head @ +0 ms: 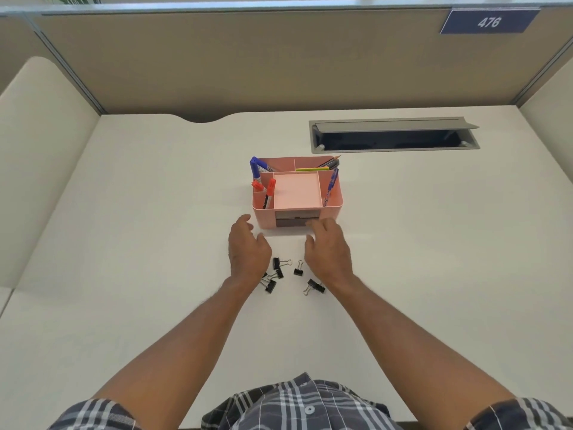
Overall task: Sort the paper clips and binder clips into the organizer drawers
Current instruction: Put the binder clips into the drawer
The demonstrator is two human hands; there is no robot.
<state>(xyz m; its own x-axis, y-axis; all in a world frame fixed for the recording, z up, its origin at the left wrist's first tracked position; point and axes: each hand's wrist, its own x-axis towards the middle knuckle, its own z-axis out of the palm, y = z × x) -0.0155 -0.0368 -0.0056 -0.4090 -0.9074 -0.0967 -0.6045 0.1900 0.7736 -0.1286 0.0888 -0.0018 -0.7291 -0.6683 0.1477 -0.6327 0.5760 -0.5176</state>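
My right hand [328, 249] is open, fingertips at the pink organizer [331, 209] drawer front [294, 223]. My left hand [248, 249] is open & empty, beside the binder clips [279, 271] on the desk [155, 212].

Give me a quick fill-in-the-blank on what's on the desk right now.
1. The organizer is ____ in colour.
2. The binder clips lie on the ____, between the two forearms.
3. The right hand reaches the organizer's ____ on its front.
4. The left hand holds ____.

Missing words: pink; desk; drawer; nothing
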